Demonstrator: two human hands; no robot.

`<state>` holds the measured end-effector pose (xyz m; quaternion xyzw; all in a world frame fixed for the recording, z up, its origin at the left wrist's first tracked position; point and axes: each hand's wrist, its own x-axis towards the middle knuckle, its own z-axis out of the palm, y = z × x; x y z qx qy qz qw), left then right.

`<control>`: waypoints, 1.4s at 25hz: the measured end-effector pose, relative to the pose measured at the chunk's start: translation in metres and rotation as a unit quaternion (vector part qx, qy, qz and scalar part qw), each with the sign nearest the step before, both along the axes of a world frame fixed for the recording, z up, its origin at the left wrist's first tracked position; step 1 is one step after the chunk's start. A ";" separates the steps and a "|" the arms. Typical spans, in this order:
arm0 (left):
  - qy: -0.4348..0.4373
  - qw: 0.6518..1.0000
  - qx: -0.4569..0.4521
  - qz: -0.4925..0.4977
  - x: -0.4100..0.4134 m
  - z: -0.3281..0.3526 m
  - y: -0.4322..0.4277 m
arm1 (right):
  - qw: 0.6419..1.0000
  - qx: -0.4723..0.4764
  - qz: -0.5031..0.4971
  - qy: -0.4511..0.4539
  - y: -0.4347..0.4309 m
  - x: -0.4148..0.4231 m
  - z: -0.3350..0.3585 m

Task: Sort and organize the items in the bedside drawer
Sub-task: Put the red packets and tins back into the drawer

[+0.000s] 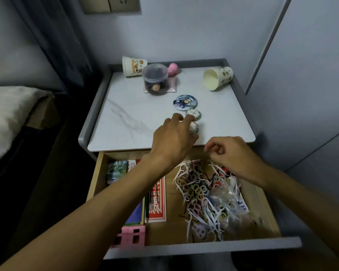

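Note:
The bedside drawer (204,245) stands pulled open below the marble tabletop (125,118). Three round badges lie in a row on the top: a large blue one (185,102), a smaller one (193,114) and a third (194,128). My left hand (172,139) reaches over the tabletop's front edge, its fingers curled around the nearest badge. My right hand (229,153) hovers over the drawer's back right with fingers loosely curled; I cannot see anything in it. Below it lies a heap of small coloured hair ties and white floss picks (202,194).
In the drawer: a red printed packet (158,200), pink blocks (129,235), a patterned box (116,170) and a clear plastic bag (225,198). On top: two tipped paper cups (133,66) (217,78), a clear jar (156,79) and a pink ball (173,69). A bed stands at left.

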<state>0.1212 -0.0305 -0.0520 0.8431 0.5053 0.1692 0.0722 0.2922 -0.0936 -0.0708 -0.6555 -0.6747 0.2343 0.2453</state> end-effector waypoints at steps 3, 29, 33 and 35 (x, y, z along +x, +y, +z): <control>0.050 0.999 0.000 0.009 0.013 -0.012 0.011 | 0.986 -0.076 0.096 -0.113 -0.002 0.013 -0.010; 0.110 0.990 0.079 -0.043 0.049 -0.016 0.065 | 0.860 -0.141 0.430 -0.234 -0.049 -0.051 -0.061; 0.165 0.983 0.062 -0.053 0.049 -0.007 0.065 | 0.871 -0.119 0.429 -0.207 -0.053 -0.045 -0.064; 0.172 0.982 0.026 -0.075 0.048 -0.005 0.068 | 0.874 -0.149 0.417 -0.201 -0.053 -0.045 -0.065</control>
